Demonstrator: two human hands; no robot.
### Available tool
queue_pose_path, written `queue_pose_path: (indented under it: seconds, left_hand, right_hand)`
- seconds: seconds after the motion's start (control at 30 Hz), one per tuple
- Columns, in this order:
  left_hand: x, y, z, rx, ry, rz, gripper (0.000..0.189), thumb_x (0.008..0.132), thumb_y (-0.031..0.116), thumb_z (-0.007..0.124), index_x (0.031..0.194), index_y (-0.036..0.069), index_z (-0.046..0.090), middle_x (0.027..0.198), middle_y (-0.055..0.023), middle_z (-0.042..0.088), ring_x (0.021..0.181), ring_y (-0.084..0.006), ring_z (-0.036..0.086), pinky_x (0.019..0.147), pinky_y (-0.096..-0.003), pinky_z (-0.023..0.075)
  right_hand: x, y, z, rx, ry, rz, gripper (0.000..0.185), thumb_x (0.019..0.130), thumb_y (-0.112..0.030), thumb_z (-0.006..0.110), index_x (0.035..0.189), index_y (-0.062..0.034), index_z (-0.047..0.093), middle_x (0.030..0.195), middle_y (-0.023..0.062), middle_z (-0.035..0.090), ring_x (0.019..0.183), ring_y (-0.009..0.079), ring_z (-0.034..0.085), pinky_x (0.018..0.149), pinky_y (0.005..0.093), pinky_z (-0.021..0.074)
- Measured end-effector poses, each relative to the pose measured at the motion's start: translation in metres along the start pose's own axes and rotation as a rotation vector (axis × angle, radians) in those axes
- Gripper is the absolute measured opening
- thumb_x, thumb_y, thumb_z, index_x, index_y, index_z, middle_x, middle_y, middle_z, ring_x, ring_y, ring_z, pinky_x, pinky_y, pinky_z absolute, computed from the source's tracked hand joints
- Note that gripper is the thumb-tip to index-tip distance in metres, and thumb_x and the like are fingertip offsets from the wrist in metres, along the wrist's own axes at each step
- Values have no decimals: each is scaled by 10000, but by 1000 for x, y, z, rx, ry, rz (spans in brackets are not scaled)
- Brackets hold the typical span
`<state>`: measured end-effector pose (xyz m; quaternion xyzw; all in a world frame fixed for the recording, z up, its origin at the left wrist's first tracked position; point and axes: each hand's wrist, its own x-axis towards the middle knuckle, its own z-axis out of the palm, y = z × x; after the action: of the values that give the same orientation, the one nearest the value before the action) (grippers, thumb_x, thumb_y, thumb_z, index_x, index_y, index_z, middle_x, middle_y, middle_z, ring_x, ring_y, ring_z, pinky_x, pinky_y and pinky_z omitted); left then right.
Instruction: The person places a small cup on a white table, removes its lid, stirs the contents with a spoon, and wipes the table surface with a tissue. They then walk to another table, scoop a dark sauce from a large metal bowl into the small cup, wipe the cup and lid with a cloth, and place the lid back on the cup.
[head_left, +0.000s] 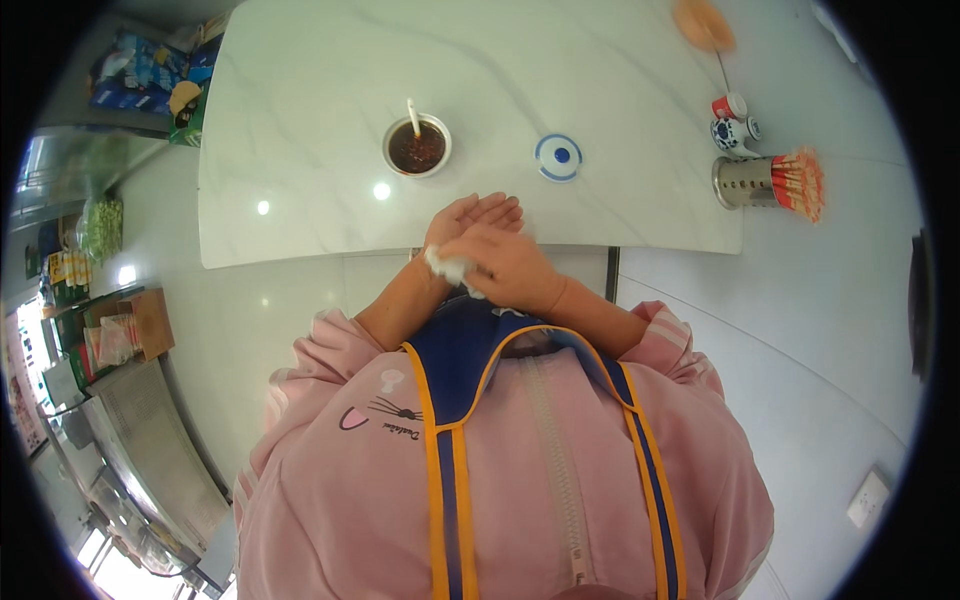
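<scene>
My right hand (510, 264) grips a crumpled white tissue (448, 265) and presses it against my left wrist. Beneath and beyond it, my left hand (480, 214) is turned palm up near the table's front edge, fingers stretched out and holding nothing. A white bowl (387, 154) of dark red-brown sauce (417, 154) stands on the marbled white table (330, 82), just beyond my left hand. Its white spoon (412, 112) leans in the sauce. To the right of the bowl lies a blue-and-white lid (561, 156) with a round blue knob.
Along the table's right side are a metal holder (742, 184) of red-wrapped chopsticks (796, 186), a blue-and-white pot (729, 135), a red cup (726, 106) and a blurred orange round object (703, 25). Cardboard boxes (148, 322) and bagged greens (103, 225) are at left. A wall socket (868, 499) is at lower right.
</scene>
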<state>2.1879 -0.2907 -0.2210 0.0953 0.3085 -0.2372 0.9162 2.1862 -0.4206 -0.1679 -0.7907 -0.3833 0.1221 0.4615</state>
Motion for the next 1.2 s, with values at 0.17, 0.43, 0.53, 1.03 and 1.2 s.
queue_pose_path:
  seconds: [0.17,0.43,0.53,1.03,1.2]
  left_hand:
    - [-6,48,-17,-94,-220,-192,266,965,228,458,1072,-3,538,1125,-156,588,1035,-299,566,934,-421,459]
    - [-33,98,-34,256,115,-55,254,973,250,478,1010,18,575,808,-60,579,751,-185,561,675,-320,482]
    - [-37,137,-48,442,121,-28,255,969,242,491,1029,9,576,749,-27,544,653,-125,509,570,-253,435]
    - [7,198,-29,1246,-42,113,306,923,263,531,1026,-17,597,727,-53,592,615,-123,541,530,-244,431]
    - [11,199,-26,1313,-36,106,283,932,257,508,987,-4,602,738,-75,619,617,-135,577,542,-253,472]
  right_hand:
    - [33,-11,22,66,-2,3,237,800,-73,603,1019,-151,645,956,70,549,887,269,564,748,369,469]
    - [61,-17,27,-100,363,197,204,775,-21,584,964,-89,620,950,100,588,841,306,590,716,367,490]
    - [64,3,10,-215,355,525,185,794,-44,542,961,-79,612,940,127,588,837,330,583,706,394,482]
    - [110,48,7,-740,86,167,133,767,-67,578,871,-122,639,846,79,518,747,255,600,594,385,501]
    - [120,46,9,-861,-155,295,56,785,-96,562,816,-83,607,873,111,528,769,281,609,600,392,506]
